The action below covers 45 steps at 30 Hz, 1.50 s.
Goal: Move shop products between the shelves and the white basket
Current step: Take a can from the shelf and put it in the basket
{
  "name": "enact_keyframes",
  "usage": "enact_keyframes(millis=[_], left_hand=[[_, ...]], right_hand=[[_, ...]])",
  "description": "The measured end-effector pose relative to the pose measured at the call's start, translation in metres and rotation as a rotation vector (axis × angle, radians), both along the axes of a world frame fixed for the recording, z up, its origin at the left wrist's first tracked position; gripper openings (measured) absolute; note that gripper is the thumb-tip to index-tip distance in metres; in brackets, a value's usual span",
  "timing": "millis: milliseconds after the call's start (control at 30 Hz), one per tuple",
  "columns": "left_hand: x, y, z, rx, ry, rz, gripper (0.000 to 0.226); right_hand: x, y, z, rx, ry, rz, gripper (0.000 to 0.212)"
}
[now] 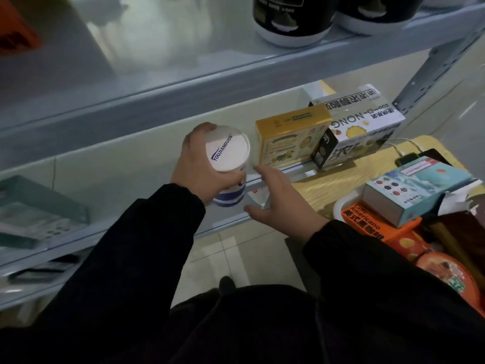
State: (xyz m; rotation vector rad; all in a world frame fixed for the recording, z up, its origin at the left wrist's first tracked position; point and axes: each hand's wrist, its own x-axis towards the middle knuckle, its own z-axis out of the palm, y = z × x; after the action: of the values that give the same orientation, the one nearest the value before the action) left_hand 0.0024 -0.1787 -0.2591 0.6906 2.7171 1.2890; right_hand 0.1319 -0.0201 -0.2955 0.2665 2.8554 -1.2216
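Head view: single camera, looking down over both my dark sleeves at the shelving.
Left hand: my left hand [199, 164] is wrapped round the side of a white cylindrical tub with blue bands and a flat white lid [227, 149], fingers curled firmly on it.
Tub position: low over the front edge of the pale grey metal shelf [126, 166], just left of a yellow cardboard box [290, 139]. I cannot tell whether its base rests on the shelf or hangs just clear.
Right hand: my right hand [279, 199] is spread flat and relaxed, holding nothing, near the shelf lip beside the tub.
Further right on shelf: black-and-white printed carton [359, 127], touching the yellow box.
Basket: white plastic basket [342, 203] at lower right, well stocked, with a teal box [414, 189] on top of an orange coffee pack [367, 225].
Step in hand: my reading is one tub in transfer at the shelf; direction not certain.
Next move: if shelving, set it down upright in the gap beside the yellow box without nudging it, then let go; if taking, lift clear and carry right to the basket.
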Motion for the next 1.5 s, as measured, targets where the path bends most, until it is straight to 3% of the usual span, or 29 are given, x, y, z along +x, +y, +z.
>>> enact_keyframes(millis=[167, 400, 467, 533, 633, 700, 833, 933, 1267, 1400, 1500], left_hand=[[0.053, 0.001, 0.019, 0.113, -0.060, 0.011, 0.093], [0.112, -0.019, 0.007, 0.424, -0.307, 0.182, 0.074], [0.130, -0.034, -0.010, 0.399, -0.505, 0.339, 0.066], [0.151, -0.047, -0.027, 0.521, -0.862, 0.491, 0.063], [0.176, -0.058, -0.043, 0.815, -1.321, 0.539, 0.094], [0.181, -0.059, -0.047, 1.002, -1.414, 0.445, 0.114], [0.171, -0.072, -0.046, 1.159, -1.339, 0.409, 0.125], [0.164, -0.088, -0.042, 1.101, -1.310, 0.370, 0.121], [0.135, -0.159, -0.044, 0.969, -1.115, 0.142, 0.128], [0.127, -0.186, -0.050, 0.894, -1.024, 0.130, 0.145], [0.121, -0.202, -0.059, 0.881, -0.969, 0.118, 0.114]], right_hand=[[-0.004, -0.004, 0.008, -0.461, 0.063, 0.012, 0.100], [0.010, 0.003, -0.005, -0.703, 0.085, -0.031, 0.119], [0.014, 0.000, -0.007, -0.845, 0.071, -0.092, 0.112], [0.018, -0.003, -0.009, -1.039, 0.050, -0.132, 0.106], [0.024, -0.014, -0.005, -1.222, 0.018, -0.156, 0.104], [0.026, -0.024, -0.002, -1.269, -0.012, -0.164, 0.117], [0.026, -0.044, 0.011, -1.260, 0.025, -0.200, 0.125], [0.028, -0.056, 0.018, -1.278, 0.109, -0.274, 0.114], [0.023, -0.109, 0.038, -1.314, 0.357, -0.470, 0.123], [0.019, -0.130, 0.037, -1.315, 0.430, -0.522, 0.114], [0.016, -0.139, 0.038, -1.311, 0.459, -0.555, 0.105]])
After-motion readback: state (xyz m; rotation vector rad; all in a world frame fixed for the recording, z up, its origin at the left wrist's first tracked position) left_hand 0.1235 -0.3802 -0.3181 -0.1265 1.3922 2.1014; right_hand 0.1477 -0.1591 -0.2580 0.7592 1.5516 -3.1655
